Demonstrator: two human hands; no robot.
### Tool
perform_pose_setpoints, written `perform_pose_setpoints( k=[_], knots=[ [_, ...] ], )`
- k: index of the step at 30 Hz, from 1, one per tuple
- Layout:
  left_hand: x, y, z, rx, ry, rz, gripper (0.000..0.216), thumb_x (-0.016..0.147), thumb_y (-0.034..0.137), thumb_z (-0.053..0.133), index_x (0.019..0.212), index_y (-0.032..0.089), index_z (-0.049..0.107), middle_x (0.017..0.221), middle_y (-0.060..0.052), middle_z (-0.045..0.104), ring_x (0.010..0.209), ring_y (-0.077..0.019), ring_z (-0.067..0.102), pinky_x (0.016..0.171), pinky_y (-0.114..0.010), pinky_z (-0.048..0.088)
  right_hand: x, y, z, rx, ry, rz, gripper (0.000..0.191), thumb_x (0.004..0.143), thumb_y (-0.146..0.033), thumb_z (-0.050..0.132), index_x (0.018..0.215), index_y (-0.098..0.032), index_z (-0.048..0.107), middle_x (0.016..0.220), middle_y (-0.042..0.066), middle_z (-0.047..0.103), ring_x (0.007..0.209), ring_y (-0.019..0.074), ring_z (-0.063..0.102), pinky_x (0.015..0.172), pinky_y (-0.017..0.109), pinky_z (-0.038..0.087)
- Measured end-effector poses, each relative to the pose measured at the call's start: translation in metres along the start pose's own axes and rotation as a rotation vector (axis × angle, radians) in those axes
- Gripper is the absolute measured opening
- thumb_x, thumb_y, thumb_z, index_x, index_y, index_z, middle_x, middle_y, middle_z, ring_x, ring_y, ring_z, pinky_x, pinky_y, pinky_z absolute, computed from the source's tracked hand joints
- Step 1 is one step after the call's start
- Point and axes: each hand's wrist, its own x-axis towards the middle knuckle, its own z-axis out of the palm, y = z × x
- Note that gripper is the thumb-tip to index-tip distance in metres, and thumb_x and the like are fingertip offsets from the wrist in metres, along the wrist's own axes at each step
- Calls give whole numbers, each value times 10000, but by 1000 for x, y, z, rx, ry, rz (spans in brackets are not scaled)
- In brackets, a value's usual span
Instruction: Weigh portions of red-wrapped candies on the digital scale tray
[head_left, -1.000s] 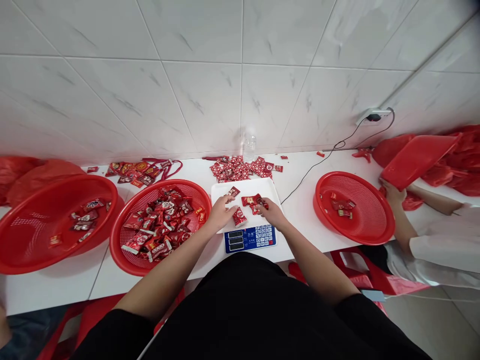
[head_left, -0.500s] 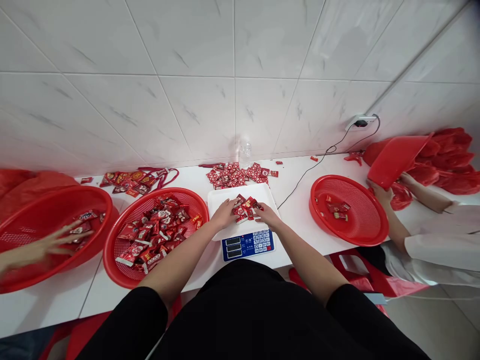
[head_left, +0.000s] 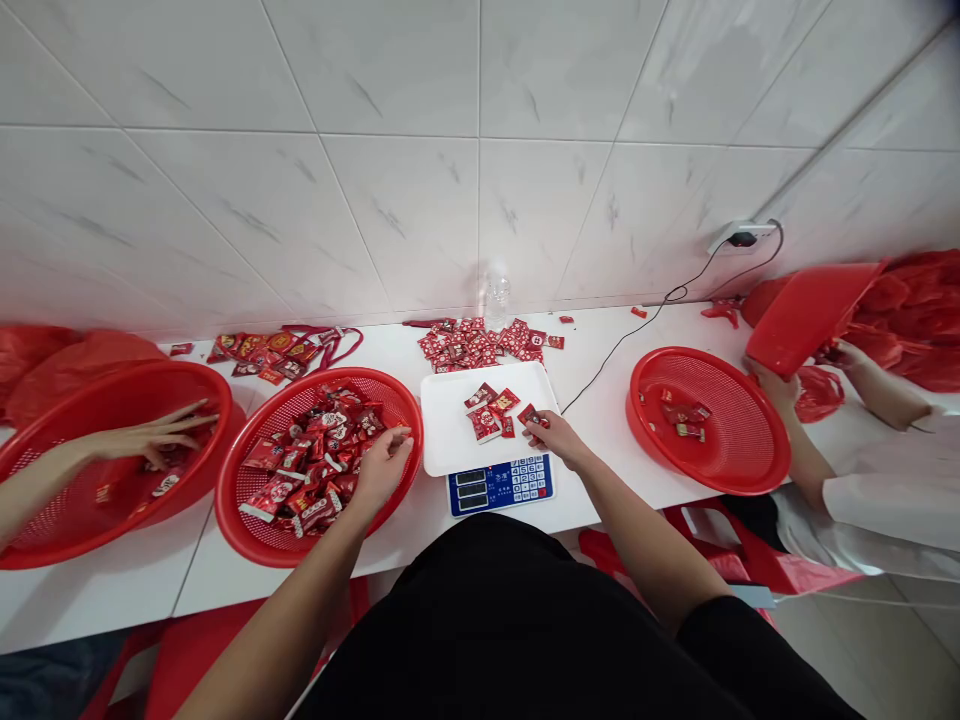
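My right hand (head_left: pixel 551 437) pinches a small red snack packet (head_left: pixel 529 414) over the right part of the white scale tray (head_left: pixel 450 440). Several other red snack packets (head_left: pixel 486 425) lie loose in the middle of this tray. On the left, my left hand (head_left: pixel 384 467) is over the right side of a red mesh basket (head_left: pixel 234 470) heaped with wrapped snacks (head_left: pixel 307 460). Its fingers are closed at the basket's rim, with a bit of orange-red wrapper at the fingertips. The scale's blue panel (head_left: pixel 501 487), with keys and displays, faces me.
Behind the tray are a pile of small red packets (head_left: pixel 472 345) and a clear bottle (head_left: pixel 497 295). A black cord (head_left: pixel 622 345) runs to the wall socket. A co-worker's hand (head_left: pixel 161 437) reaches into the left basket (head_left: pixel 45 400); another person tilts a red container (head_left: pixel 814 310) beside the right basket (head_left: pixel 780 450).
My left hand has left the tray and moved left to the mesh basket. Packets both hands were gathering now lie on the tray, while my right hand has one. The left co-worker's hand reached farther in.
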Motion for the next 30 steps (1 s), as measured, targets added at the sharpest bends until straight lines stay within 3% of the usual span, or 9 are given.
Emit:
perform_pose_setpoints(
  k=[5,9,12,15,19,30],
  knots=[
    [3,-19,-6,259,-38,-80,417,831,377,472,1183,169,554,1192,-107,616,1088,-229,573,957,-354,432,7,-14,14,-148,-92,-161,447,823,-403,589,1220,-213,515,1019,75,667,788,165,635,674,284,513],
    [7,-34,-10,707,-187,-55,525,794,309,504,1302,177,488,1375,-148,472,1287,-315,398,1050,-446,314,12,-26,8,-358,102,-273,483,816,-387,599,1268,-248,502,1235,68,578,952,184,607,858,343,476],
    [6,-48,-13,902,-338,-140,534,776,272,510,1303,182,502,1393,-166,447,1305,-357,362,1041,-478,300,11,-22,-2,-381,150,-240,451,834,-379,563,1260,-239,514,1225,69,583,965,181,606,892,352,461],
    [5,-59,-13,970,-400,-133,468,814,224,426,1264,168,545,1366,-163,477,1292,-349,376,1012,-446,339,6,-11,-8,-342,127,-216,412,833,-372,558,1224,-242,543,1171,54,612,944,167,611,882,340,469],
    [7,-62,-11,1021,-353,-98,454,838,176,332,1221,144,574,1313,-201,512,1208,-354,467,935,-463,393,-1,0,-9,-322,94,-222,382,819,-360,575,1184,-247,571,1114,40,634,905,154,617,851,323,480],
    [12,-42,-21,1015,-480,-176,253,753,223,449,877,158,659,1023,-195,681,991,-338,615,840,-428,430,-9,2,-8,-274,54,-242,366,813,-355,560,1161,-246,580,1040,25,647,869,152,622,803,302,484]
  ],
)
